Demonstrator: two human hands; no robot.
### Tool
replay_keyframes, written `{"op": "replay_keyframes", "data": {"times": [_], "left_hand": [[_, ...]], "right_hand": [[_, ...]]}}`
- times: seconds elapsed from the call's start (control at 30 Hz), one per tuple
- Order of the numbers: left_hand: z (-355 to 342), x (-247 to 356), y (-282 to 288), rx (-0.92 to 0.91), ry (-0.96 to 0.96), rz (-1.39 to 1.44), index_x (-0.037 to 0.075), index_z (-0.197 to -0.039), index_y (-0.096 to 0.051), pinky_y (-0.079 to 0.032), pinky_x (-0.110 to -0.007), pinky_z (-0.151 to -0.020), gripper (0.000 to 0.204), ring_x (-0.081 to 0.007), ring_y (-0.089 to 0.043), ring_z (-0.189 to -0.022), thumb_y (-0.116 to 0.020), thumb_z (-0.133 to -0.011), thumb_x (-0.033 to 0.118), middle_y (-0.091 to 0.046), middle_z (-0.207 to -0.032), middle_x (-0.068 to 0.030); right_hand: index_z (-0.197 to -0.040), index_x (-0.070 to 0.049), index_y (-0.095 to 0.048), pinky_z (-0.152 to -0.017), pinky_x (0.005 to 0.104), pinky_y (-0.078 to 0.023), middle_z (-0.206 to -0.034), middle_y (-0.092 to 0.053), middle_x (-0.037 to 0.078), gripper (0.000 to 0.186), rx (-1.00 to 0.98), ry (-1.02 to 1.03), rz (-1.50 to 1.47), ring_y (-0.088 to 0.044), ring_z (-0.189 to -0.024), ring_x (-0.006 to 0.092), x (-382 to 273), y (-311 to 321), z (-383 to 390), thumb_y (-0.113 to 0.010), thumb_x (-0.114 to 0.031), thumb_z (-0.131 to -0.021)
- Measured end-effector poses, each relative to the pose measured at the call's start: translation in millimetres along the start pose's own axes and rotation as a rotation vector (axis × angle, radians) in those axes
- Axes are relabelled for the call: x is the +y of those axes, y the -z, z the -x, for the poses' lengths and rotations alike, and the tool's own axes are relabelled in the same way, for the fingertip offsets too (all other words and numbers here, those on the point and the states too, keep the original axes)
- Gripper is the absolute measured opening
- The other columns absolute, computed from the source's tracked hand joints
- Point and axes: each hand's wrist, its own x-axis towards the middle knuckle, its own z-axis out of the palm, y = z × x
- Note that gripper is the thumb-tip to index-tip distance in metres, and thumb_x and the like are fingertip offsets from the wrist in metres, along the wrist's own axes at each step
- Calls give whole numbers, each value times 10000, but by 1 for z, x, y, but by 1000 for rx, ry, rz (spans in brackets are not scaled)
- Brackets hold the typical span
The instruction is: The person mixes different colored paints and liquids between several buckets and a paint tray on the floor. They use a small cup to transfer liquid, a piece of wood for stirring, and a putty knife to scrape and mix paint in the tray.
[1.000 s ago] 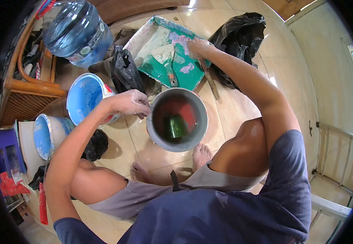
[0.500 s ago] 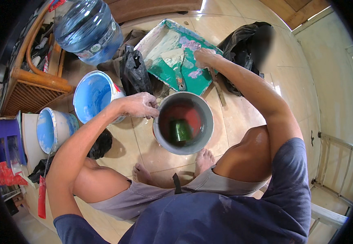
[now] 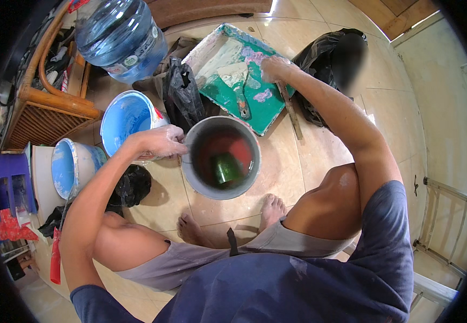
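Note:
My left hand point(image 3: 163, 141) is closed on the left rim of a grey bucket point(image 3: 191, 175) standing in front of me. Inside the bucket, a glossy green piece point(image 3: 226, 168) sits in dark, reddish contents; its kind is unclear. My right hand point(image 3: 277, 70) is closed at the upper end of a wooden stick point(image 3: 291, 113), over the right side of a green paint tray point(image 3: 260, 116). White and pinkish smears coat the tray. A putty knife point(image 3: 241, 97) with whitish paste on its blade lies in it. My right fingertips are partly hidden.
Two blue-lined pails point(image 3: 128, 126) point(image 3: 64, 169) stand at the left, below a large water jug point(image 3: 131, 48) and a rattan shelf point(image 3: 50, 110). Black plastic bags point(image 3: 182, 97) point(image 3: 311, 70) flank the tray. A metal ladder point(image 3: 448, 196) is at the right.
The grey bucket has shifted left with my left hand on its rim. My right hand has moved slightly away from me. The green piece inside looks more tilted.

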Motion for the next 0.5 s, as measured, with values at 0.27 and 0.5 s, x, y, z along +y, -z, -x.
{"op": "replay_keyframes", "data": {"times": [0.27,0.5], "left_hand": [[20,-28,4,41,119,90,-29,-881,-538,-479,-281,-564,218,-153,-580,-628,-548,-791,170,-602,-712,-97],[33,-30,3,35,188,162,-55,-937,-541,-524,-291,-589,244,-173,-631,-657,-540,-804,150,-615,-779,-112]], "right_hand": [[-1039,-20,-615,-800,421,-493,-1051,-612,204,378,114,-33,-1,-595,-994,322,26,27,0,-562,-122,-678],[-1004,-7,-625,-777,425,-498,-1031,-617,208,352,62,-111,44,-607,-959,341,43,33,16,-550,-121,-679]]}}
